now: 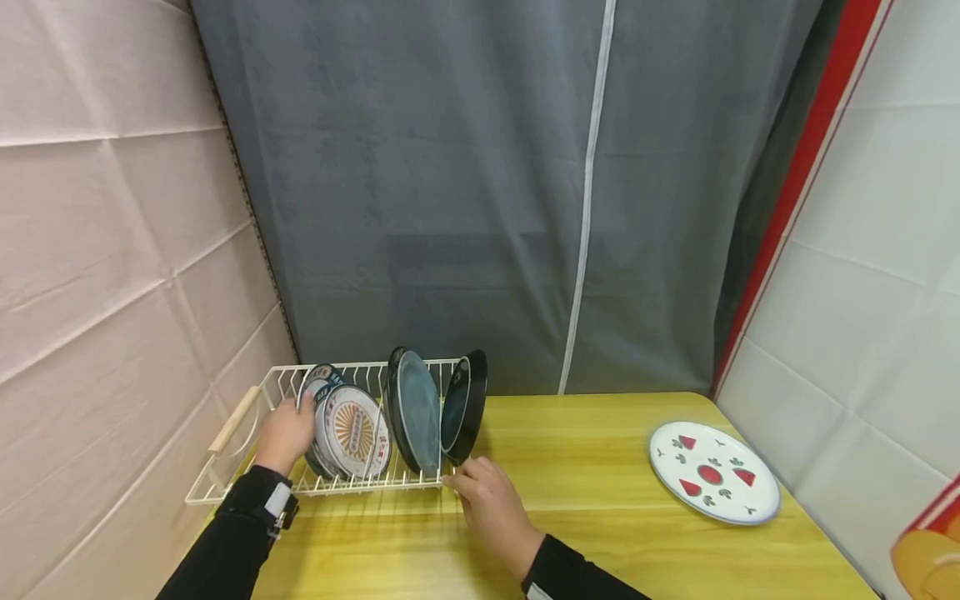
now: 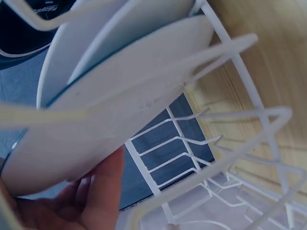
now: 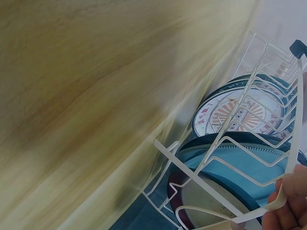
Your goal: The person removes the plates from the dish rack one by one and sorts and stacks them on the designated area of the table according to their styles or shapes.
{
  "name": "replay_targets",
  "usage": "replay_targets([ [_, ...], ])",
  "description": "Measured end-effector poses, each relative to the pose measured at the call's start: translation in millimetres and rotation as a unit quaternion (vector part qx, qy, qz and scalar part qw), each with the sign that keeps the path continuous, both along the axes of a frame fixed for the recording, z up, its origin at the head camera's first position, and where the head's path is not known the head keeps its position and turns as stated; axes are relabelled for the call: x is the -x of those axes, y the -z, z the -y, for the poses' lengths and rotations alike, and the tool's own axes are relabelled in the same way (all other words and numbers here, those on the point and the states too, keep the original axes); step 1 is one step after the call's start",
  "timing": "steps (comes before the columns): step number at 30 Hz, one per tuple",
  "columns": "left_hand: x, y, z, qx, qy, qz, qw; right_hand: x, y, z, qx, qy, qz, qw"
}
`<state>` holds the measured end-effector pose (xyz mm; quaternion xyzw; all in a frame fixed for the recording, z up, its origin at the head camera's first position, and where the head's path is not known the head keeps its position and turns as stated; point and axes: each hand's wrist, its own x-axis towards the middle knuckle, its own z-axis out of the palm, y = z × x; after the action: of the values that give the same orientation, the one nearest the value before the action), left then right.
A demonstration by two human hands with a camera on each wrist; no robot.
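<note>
A white wire dish rack (image 1: 330,490) stands at the table's left with several plates upright in it. My left hand (image 1: 283,437) reaches into its left part and pinches the edge of a white-backed plate (image 2: 110,115), thumb on the back. Just right of that hand is a white plate with an orange sunburst (image 1: 352,433). A blue plate (image 1: 418,408) stands in the middle, and a dark, deep-rimmed dish (image 1: 472,404) leans at the right end. With curled fingers, my right hand (image 1: 491,507) grips the rack's front right corner.
A white plate with watermelon prints (image 1: 712,473) lies flat on the yellow wood-grain table (image 1: 570,467) at the right. The rack's left end has a wooden handle (image 1: 234,419). A grey curtain (image 1: 450,183) hangs behind, with pale cloth walls at both sides.
</note>
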<state>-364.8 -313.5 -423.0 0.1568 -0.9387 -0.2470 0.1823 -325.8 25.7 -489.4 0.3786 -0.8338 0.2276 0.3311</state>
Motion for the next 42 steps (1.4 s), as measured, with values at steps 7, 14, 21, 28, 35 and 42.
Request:
replay_targets([
  [7,-10.5,-3.9,-9,0.044,-0.033,-0.060,0.9967,-0.1,3.1,-1,0.006,-0.001,-0.010,1.000],
  [14,-22.0,-42.1,-9,0.062,-0.075,-0.172,0.9803,0.9,0.1,1,0.003,0.001,0.013,1.000],
  [21,-45.7,-79.3,-2,0.000,-0.111,-0.232,0.9662,0.2,-1.8,1,0.000,0.000,0.019,1.000],
  [28,-59.0,-92.6,-6,-0.052,-0.103,-0.327,0.9380,0.8,0.9,-2,0.012,-0.003,0.001,1.000],
  [35,-63.2,-90.2,-24,-0.117,-0.077,-0.351,0.9259,3.8,1.5,-3,0.024,-0.008,-0.017,1.000],
  [42,-65.7,-81.7,-38,-0.165,-0.041,-0.321,0.9316,6.8,2.1,1,0.019,-0.005,-0.015,1.000],
])
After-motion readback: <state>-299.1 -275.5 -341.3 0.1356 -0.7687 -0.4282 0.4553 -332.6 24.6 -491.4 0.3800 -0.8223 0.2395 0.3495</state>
